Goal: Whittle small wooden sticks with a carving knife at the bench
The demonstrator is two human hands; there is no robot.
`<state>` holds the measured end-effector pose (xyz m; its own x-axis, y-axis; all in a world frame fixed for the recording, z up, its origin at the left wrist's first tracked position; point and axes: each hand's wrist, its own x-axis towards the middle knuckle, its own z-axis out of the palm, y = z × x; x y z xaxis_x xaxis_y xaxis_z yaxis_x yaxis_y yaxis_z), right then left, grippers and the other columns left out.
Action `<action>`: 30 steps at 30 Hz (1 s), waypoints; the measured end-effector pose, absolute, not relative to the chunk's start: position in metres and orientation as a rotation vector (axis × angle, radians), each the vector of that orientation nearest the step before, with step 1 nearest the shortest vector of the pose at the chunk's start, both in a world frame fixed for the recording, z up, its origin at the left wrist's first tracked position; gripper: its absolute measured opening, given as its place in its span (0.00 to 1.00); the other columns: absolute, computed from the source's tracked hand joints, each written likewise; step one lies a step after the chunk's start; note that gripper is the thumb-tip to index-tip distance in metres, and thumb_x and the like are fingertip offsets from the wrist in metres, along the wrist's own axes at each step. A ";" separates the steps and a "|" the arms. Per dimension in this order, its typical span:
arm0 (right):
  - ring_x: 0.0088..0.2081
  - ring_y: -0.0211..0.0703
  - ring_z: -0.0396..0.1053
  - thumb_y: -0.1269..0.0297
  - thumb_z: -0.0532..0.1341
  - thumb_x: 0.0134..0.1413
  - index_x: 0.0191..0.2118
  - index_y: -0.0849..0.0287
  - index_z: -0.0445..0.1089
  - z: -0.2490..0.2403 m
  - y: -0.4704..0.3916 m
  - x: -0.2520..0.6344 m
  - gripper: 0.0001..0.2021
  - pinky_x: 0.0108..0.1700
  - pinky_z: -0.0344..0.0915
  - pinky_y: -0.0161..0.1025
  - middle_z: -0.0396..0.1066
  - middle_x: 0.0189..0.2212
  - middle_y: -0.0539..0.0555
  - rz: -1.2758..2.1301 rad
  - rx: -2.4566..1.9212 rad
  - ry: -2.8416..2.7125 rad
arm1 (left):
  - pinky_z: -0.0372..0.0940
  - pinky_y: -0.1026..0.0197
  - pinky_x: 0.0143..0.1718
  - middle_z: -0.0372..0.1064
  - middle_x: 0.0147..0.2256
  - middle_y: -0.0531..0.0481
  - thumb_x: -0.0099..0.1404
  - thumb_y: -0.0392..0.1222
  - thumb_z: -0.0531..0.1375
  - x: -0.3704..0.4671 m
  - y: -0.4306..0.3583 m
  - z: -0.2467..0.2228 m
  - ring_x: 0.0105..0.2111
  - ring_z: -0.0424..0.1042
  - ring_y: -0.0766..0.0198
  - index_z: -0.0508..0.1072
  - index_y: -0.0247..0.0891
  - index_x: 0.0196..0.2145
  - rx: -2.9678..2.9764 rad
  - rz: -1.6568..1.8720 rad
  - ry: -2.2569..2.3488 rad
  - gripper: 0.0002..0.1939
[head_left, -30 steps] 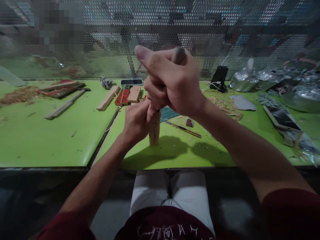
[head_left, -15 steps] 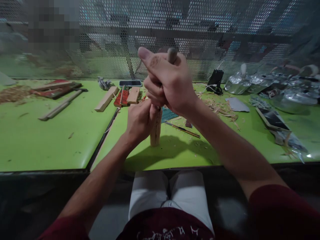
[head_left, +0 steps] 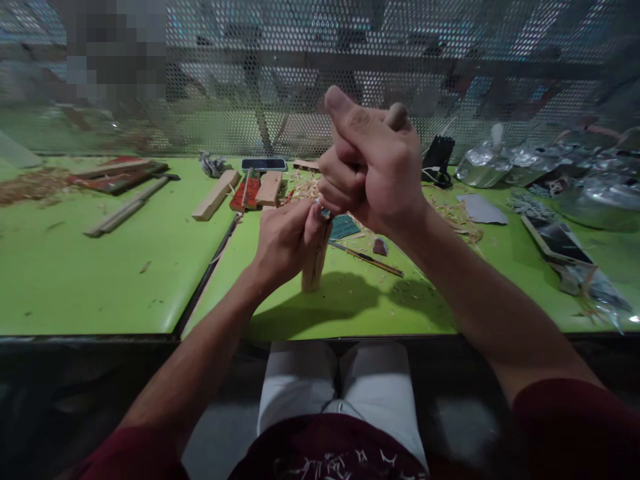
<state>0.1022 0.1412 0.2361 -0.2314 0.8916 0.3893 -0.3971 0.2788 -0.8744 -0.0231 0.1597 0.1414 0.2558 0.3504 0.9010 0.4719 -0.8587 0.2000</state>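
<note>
Since the earlier frames the right hand has shifted to the right and a little up, and the stick beneath it now leans slightly rightward where it stood nearly straight before. That hand is a closed fist around a tool handle, whose rounded grey end pokes out above the knuckles, with the thumb stretched up and left over the fist; the tool's working end is hidden behind the fingers, just above the top of the stick. The left hand wraps the upper part of the stick, fingers curled tight on it, and the two hands touch at the stick's top. The stick's lower end rests on the green table, near its front edge and just right of the dark seam between the two table panels. Wood shavings lie scattered behind and to the right of the hands. A thin pencil-like rod lies flat just right of the stick, beside a small dark red piece. Farther back sit wooden blocks, some painted red, and a phone against the perforated metal screen. Crumpled plastic bags crowd the far right.
</note>
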 end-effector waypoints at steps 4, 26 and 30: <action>0.13 0.30 0.39 0.41 0.61 0.60 0.19 0.53 0.43 0.232 0.140 0.103 0.32 0.12 0.44 0.33 0.38 0.11 0.40 1.282 -0.501 -1.343 | 0.50 0.60 0.23 0.56 0.18 0.54 0.77 0.47 0.45 -0.025 0.158 0.141 0.18 0.55 0.69 0.56 0.40 0.23 -2.408 -1.661 -0.807 0.23; 0.13 0.30 0.41 0.39 0.62 0.58 0.20 0.52 0.45 0.229 0.134 0.104 0.31 0.12 0.44 0.33 0.41 0.11 0.40 1.252 -0.485 -1.351 | 0.48 0.64 0.22 0.49 0.19 0.57 0.74 0.38 0.50 -0.026 0.156 0.138 0.18 0.50 0.72 0.56 0.39 0.23 -2.312 -1.688 -0.719 0.19; 0.13 0.30 0.41 0.40 0.62 0.58 0.21 0.52 0.45 0.225 0.135 0.107 0.31 0.12 0.45 0.33 0.41 0.11 0.40 1.243 -0.459 -1.356 | 0.49 0.64 0.23 0.50 0.19 0.57 0.74 0.37 0.50 -0.027 0.156 0.137 0.18 0.51 0.72 0.57 0.39 0.23 -2.326 -1.675 -0.734 0.19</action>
